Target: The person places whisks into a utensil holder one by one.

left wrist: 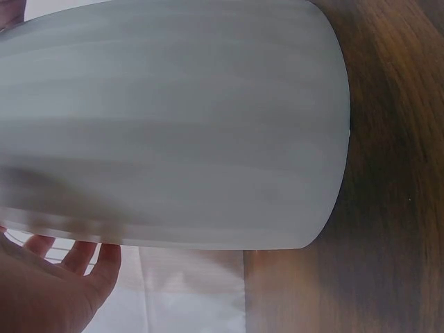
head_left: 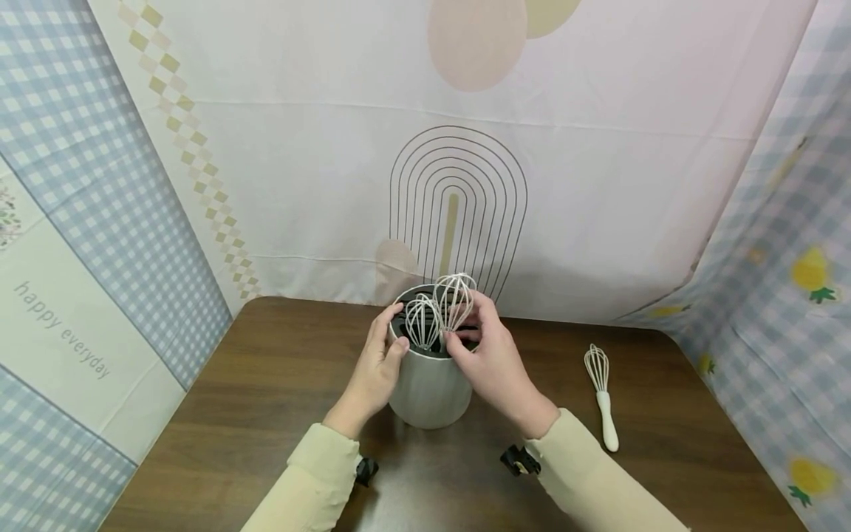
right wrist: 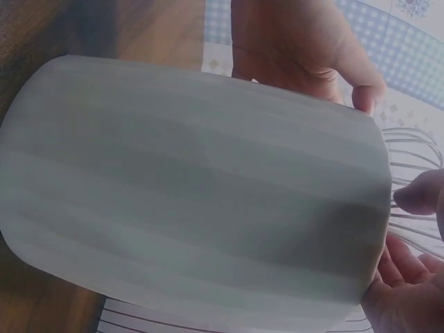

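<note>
One whisk (head_left: 455, 304), approx. upright in the grey holder (head_left: 431, 391), sits just left of R hand (head_left: 495, 362), thumb + fingers pinching its wires low; L hand (head_left: 375, 372) grips holder's left rim, nearer the smaller whisk (head_left: 422, 324).

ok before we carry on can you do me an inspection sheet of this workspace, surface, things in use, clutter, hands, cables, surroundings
Surface: brown wood-grain table.
Job's things: pale grey container standing upright, with a left whisk and a right whisk at its opening, wire heads up; loose whisk lying on the table to the right, handle towards the person.
Clutter: nothing seen.
Hands: left hand holds the container by its rim; right hand pinches the right whisk.
Cables: nothing seen.
Surroundings: pale printed cloth behind; blue-and-white checked cloth at the left, more at the right.
</note>
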The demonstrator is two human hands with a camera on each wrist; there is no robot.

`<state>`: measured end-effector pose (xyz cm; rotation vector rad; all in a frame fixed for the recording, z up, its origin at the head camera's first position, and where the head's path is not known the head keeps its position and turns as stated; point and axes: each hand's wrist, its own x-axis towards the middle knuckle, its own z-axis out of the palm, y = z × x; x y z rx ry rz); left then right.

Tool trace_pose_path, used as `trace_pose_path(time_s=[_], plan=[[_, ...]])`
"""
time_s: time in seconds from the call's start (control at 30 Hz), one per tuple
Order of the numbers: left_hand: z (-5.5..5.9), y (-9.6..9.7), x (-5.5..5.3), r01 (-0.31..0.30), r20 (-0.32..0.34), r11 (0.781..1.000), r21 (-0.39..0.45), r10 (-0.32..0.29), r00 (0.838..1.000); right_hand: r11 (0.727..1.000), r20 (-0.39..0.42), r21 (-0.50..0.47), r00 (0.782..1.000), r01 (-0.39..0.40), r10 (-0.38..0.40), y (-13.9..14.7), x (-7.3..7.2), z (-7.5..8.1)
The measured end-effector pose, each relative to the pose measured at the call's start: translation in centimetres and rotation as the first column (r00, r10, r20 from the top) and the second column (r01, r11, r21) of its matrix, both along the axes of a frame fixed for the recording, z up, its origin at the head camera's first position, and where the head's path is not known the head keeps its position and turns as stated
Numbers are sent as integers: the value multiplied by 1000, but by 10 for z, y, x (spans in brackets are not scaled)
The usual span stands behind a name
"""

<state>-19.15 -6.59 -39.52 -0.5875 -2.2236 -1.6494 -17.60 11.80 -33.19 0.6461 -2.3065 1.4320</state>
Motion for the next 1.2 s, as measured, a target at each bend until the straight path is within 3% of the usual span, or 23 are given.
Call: trace_pose_path(time_s=[0.17, 0.23, 0.3, 0.6, 0.97, 1.2], plan=[[-24, -2, -17, -4, -7, 1000, -13, 4, 1000, 998, -20, 55, 1000, 11, -10, 9, -16, -23], [-34, -3, -23, -3, -19, 1000, -17, 3, 1000, 996, -52, 88, 999, 16, -11, 11, -16, -25], [-36, -3, -24, -4, -29, 1000, -24, 3, 1000, 994, -76, 112, 997, 16, -7, 12, -17, -26], [-34, -4, -22, -13, -24, 999, -39, 12, 1000, 994, -93, 109, 996, -5, 15, 16, -14, -25], [-33, -2, -21, -20, -20, 1000, -21, 20, 1000, 990, -134, 116, 989, 75, -60, 44, -13, -28], [-35, -2, -24, -12, 1, 1000, -12, 12, 1000, 978, -102, 149, 986, 145, -131, 71, -12, -40]])
